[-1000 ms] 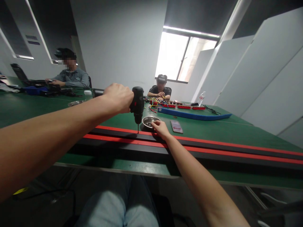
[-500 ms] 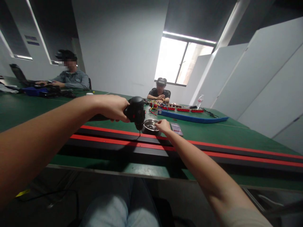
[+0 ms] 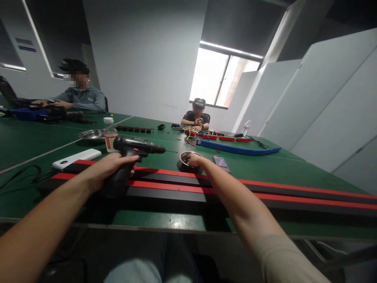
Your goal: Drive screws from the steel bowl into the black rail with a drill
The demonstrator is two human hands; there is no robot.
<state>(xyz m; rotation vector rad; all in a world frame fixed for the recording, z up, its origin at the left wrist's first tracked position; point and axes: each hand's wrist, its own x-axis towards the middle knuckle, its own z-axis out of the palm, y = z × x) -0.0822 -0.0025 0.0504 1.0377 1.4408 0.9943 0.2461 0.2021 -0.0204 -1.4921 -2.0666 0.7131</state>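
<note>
My left hand (image 3: 118, 167) is wrapped round the grip of a black cordless drill (image 3: 138, 147). The drill lies level above the strips, its thin bit pointing right toward a small metal bowl (image 3: 190, 168). Inside that bowl are my right hand's (image 3: 196, 159) fingers, drawn together and dipping among small dark pieces; their tips are hidden. Two long black bars with red top faces (image 3: 167, 185) run side by side along the near table edge, passing under both forearms. Small dark spots show on the red faces.
Beyond the bars are a white power bank (image 3: 78, 158), a lidded cup (image 3: 110, 137), a metal dish (image 3: 91, 135), a purple-grey packet (image 3: 221, 163) and a long blue strip (image 3: 238, 148). Two people sit across the green table (image 3: 159, 135), one behind tangled coloured wires (image 3: 191, 131).
My left hand has swung the drill from pointing down on the bar to level, moving left and off it. My right fingers have gone from the bowl's rim deeper inside.
</note>
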